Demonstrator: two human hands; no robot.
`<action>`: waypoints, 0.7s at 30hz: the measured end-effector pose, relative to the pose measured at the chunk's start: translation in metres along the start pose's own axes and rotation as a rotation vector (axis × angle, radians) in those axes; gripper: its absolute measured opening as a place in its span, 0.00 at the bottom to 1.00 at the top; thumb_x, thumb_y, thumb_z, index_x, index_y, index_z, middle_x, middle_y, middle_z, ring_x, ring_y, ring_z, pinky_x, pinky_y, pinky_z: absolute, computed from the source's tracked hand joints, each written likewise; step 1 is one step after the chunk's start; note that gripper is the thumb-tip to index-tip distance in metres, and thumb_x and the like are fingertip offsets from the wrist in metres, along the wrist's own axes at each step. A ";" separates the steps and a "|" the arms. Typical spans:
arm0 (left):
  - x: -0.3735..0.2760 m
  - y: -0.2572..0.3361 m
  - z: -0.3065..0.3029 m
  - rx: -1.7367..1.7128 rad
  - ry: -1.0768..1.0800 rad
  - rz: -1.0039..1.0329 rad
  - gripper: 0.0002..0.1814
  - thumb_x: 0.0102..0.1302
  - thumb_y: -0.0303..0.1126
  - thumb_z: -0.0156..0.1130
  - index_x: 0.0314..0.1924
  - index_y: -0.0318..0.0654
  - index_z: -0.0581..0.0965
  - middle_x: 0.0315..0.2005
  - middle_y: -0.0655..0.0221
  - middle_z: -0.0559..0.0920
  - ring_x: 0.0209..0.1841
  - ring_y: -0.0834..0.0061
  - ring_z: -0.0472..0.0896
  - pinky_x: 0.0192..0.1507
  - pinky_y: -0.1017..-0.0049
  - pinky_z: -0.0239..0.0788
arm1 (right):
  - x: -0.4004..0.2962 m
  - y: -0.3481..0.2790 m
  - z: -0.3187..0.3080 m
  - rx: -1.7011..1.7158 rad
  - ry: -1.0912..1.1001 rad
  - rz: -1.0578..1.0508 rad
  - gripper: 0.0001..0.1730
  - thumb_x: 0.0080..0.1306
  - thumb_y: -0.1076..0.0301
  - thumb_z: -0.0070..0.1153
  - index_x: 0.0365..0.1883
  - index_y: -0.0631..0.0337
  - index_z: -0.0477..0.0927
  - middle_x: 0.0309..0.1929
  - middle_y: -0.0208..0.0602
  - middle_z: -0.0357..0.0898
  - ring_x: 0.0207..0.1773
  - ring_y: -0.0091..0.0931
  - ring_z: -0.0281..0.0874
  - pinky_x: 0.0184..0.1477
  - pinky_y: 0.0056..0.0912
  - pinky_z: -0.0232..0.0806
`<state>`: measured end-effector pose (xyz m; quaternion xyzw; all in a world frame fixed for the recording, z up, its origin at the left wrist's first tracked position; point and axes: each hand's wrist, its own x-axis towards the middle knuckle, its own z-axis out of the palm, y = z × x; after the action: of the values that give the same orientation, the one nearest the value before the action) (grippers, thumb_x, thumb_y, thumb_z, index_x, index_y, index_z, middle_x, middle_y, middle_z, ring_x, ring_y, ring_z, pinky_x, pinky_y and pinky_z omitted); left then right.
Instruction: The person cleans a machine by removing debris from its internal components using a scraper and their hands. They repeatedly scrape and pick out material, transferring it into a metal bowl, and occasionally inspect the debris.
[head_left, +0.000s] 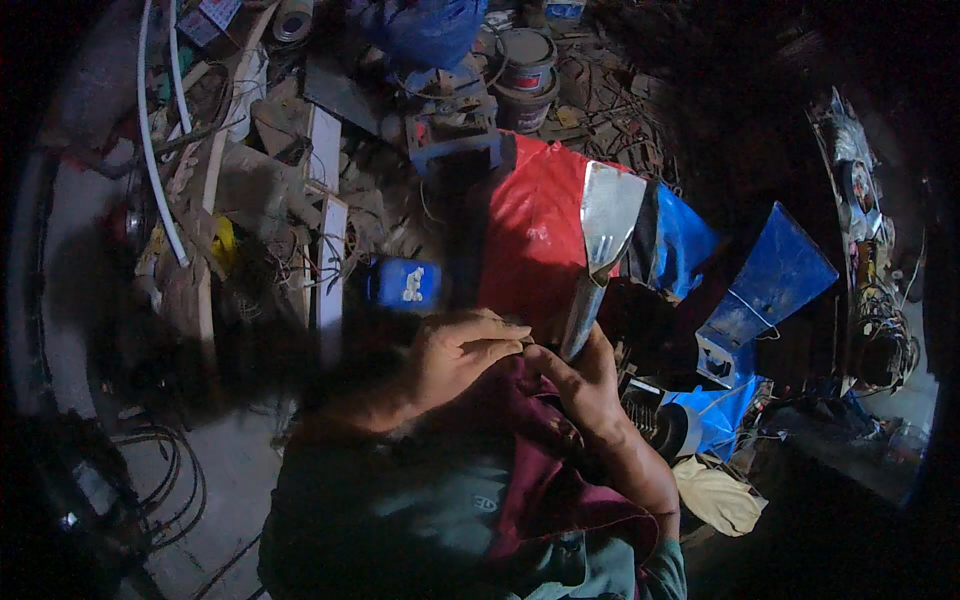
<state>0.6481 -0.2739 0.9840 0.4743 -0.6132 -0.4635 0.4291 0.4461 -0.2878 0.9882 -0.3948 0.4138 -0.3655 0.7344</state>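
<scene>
My right hand (589, 382) is around the lower end of a flat, flared metal blade with a tubular metal shank (585, 315). The blade points up and away from me. My left hand (469, 349) is just left of it, its thumb and fingertips drawn together and nearly meeting my right thumb. Whether something small is pinched there cannot be told. Beyond the hands lies a red plastic-like cover (532, 217), partly behind the blade. Maroon cloth (532, 450) hangs over the front of my dark green shirt, below the hands.
A blue flared metal piece (784, 262) and a pale cloth (720, 495) are at the right. Stacked buckets (525, 64) stand beyond the red cover. A blue container (405, 283), wooden strips (330, 255), a white pipe (154, 157) and coiled cable (172, 480) lie leftward.
</scene>
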 end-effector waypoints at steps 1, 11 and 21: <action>0.000 0.000 0.001 -0.065 0.031 -0.060 0.09 0.66 0.21 0.68 0.47 0.32 0.85 0.40 0.61 0.88 0.42 0.72 0.86 0.45 0.75 0.78 | 0.002 -0.002 0.001 0.029 0.011 0.001 0.15 0.70 0.77 0.62 0.45 0.60 0.66 0.33 0.33 0.78 0.31 0.21 0.77 0.31 0.24 0.68; 0.013 0.005 0.000 0.036 0.166 0.092 0.13 0.65 0.19 0.69 0.50 0.32 0.83 0.46 0.62 0.85 0.46 0.75 0.85 0.48 0.77 0.77 | 0.023 -0.014 0.008 0.134 0.114 -0.022 0.17 0.68 0.77 0.65 0.43 0.59 0.66 0.33 0.34 0.78 0.34 0.25 0.82 0.33 0.28 0.73; 0.039 0.014 -0.019 0.254 0.125 0.352 0.27 0.51 0.27 0.81 0.53 0.35 0.81 0.45 0.61 0.83 0.44 0.64 0.84 0.46 0.70 0.77 | 0.039 -0.023 0.006 0.004 0.018 -0.010 0.14 0.68 0.69 0.68 0.39 0.57 0.71 0.30 0.24 0.74 0.30 0.17 0.71 0.32 0.22 0.66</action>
<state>0.6570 -0.3139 1.0051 0.4380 -0.7122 -0.2700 0.4776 0.4618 -0.3298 0.9980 -0.3919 0.4177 -0.3734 0.7297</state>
